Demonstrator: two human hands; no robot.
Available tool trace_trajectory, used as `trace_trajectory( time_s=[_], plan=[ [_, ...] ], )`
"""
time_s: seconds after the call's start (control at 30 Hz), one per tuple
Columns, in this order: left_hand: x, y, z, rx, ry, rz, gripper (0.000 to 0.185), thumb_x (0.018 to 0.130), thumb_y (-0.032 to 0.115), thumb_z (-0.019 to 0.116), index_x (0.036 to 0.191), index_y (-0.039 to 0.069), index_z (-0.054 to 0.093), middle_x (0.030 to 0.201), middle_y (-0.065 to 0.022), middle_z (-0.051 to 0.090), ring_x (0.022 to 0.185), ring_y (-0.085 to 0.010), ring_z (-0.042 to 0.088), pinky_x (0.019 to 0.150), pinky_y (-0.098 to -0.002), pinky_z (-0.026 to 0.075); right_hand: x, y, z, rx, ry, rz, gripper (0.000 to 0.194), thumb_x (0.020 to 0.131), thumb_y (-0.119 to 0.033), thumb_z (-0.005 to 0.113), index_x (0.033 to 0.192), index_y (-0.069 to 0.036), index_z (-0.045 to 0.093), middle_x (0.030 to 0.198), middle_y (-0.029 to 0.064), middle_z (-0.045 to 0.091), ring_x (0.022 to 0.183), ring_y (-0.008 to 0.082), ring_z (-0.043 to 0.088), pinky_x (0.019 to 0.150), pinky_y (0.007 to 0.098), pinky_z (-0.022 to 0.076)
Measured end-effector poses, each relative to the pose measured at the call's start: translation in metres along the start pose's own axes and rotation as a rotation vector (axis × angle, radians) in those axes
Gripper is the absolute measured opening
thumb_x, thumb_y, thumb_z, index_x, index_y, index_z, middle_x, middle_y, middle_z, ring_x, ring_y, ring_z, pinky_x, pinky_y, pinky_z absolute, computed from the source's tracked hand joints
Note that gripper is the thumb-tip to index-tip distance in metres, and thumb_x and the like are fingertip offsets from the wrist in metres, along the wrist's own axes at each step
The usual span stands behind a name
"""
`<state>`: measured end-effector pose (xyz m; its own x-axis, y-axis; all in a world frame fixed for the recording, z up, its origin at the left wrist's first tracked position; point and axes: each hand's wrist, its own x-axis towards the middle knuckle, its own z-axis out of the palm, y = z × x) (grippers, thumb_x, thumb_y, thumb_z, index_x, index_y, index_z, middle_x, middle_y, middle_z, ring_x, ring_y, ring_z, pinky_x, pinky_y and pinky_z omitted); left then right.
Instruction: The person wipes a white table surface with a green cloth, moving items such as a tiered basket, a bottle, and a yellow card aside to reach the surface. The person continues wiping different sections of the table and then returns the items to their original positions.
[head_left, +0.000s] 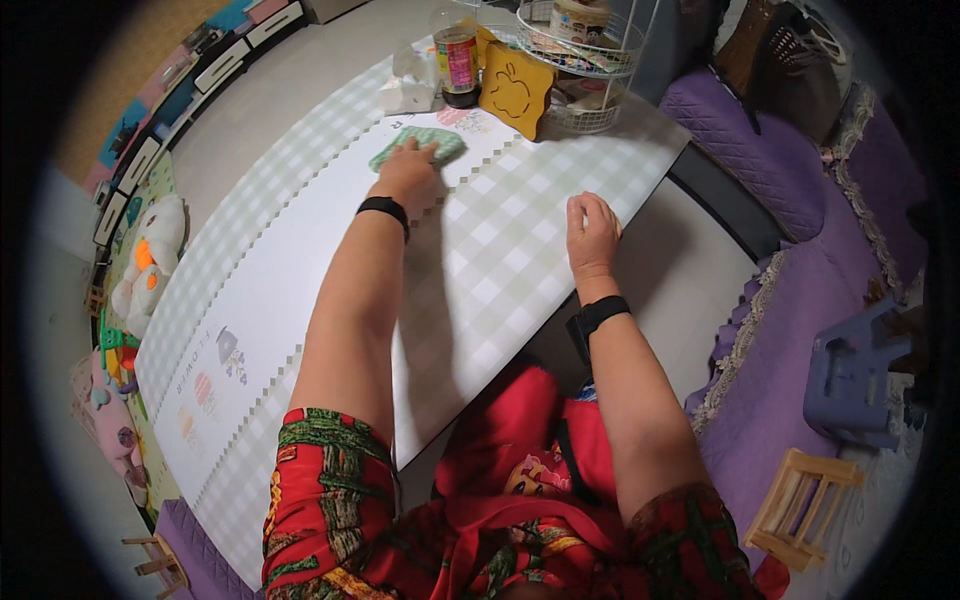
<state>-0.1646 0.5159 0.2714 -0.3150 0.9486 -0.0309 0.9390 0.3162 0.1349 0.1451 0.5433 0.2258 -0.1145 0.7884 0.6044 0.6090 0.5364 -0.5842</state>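
Note:
My left hand (411, 174) reaches over the table and presses down on a green-and-white checked cloth (448, 144), fingers spread across it. Beneath lies a tablecloth (495, 247) with pale checks and a white band printed with flowers and lettering. My right hand (592, 234) is loosely curled at the table's right edge, away from the cloth; nothing shows in it. Both wrists carry black bands. Just beyond the cloth stand a dark-liquid bottle (457, 64), a white tissue pack (411, 84) and a yellow apple-marked board or box (516, 90).
A white tiered wire rack (589, 60) holding jars and packets stands at the far table corner. To the right are a purple quilted sofa (795, 315), a blue plastic basket (851, 375) and a small wooden stool (806, 510). Plush toys (154, 255) lie on the left.

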Motion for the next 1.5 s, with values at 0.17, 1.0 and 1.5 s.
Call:
trace_trajectory(
  time_s=[0.17, 1.0, 1.5],
  plan=[
    [0.011, -0.064, -0.006, -0.002, 0.038, -0.19, 0.051, 0.089, 0.018, 0.043, 0.139, 0.026, 0.044, 0.148, -0.0159, 0.034, 0.13, -0.0401, 0.039, 0.107, -0.0482, 0.034, -0.001, 0.001, 0.001, 0.015, 0.013, -0.008, 0.026, 0.088, -0.032, 0.061, 0.095, -0.007, 0.064, 0.106, 0.0107, 0.066, 0.101, 0.03, 0.059, 0.092, 0.0427, 0.0401],
    [-0.027, 0.098, 0.011, 0.027, 0.071, 0.402, 0.047, 0.085, 0.018, 0.056, 0.13, 0.027, 0.054, 0.141, -0.0119, 0.043, 0.125, -0.0354, 0.043, 0.094, -0.0567, 0.042, -0.002, -0.005, 0.0, -0.039, 0.021, 0.007, 0.022, 0.089, -0.029, 0.058, 0.094, -0.008, 0.064, 0.102, 0.0075, 0.066, 0.102, 0.0285, 0.058, 0.093, 0.0423, 0.0386],
    [-0.257, 0.088, -0.011, -0.023, 0.003, 0.721, 0.048, 0.082, 0.011, 0.056, 0.128, 0.02, 0.054, 0.137, -0.0129, 0.044, 0.124, -0.0362, 0.041, 0.095, -0.053, 0.038, -0.008, 0.013, -0.019, 0.144, -0.215, -0.009, 0.03, 0.088, -0.032, 0.06, 0.101, -0.006, 0.064, 0.118, 0.0128, 0.061, 0.114, 0.0297, 0.052, 0.1, 0.0428, 0.037]
  ],
)
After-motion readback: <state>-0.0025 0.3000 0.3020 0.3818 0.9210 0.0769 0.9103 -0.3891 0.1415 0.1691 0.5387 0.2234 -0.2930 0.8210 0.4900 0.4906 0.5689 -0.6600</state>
